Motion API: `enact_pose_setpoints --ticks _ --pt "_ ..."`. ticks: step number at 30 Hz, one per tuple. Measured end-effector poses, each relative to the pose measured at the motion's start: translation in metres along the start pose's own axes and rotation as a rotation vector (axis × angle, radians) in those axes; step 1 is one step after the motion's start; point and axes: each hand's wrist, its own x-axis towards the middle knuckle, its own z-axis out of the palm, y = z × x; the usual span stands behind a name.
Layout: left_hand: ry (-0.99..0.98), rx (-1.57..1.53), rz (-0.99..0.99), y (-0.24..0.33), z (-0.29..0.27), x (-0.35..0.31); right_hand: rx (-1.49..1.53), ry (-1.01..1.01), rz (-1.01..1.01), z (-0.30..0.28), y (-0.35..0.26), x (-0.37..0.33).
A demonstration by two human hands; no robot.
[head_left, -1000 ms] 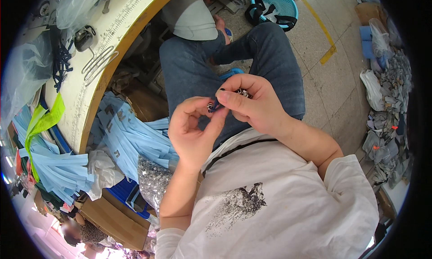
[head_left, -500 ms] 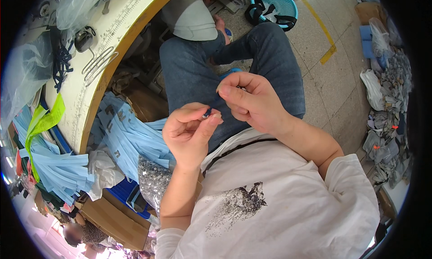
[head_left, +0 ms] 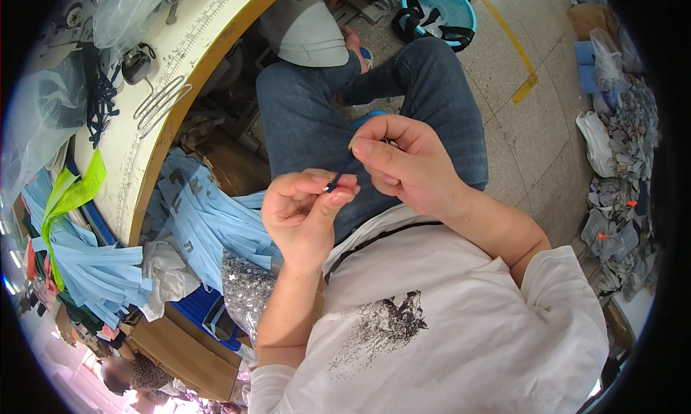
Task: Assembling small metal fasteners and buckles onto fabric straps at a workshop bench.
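Above my lap, both hands work close together. Between thumb and fingers, my left hand pinches a small dark blue strap piece with a bit of shiny metal. Its end rises toward the right fingertips. My right hand is closed just to the right, thumb and forefinger pressed together beside the strap piece. Small shiny metal pieces show inside its curled fingers; whether its fingertips also grip the strap end, I cannot tell.
On the left, a curved white worktable carries dark blue straps and a bent wire holder. Light blue strips, a bag of shiny pieces and a cardboard box are below. A turquoise basket stands on the floor.
The dark blue piece has turned slightly in my left fingers, and its end now points up toward my right hand. Both hands have otherwise barely moved.
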Motion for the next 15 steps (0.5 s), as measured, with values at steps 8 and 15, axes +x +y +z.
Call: enact_pose_setpoints --ticks 8,15 --pt "-0.024 -0.058 -0.004 0.001 0.003 0.000 0.041 0.040 0.048 0.005 -0.001 0.000" --pt "0.035 0.414 0.388 0.080 0.007 0.062 0.356 -0.131 0.273 -0.008 -0.008 0.004"
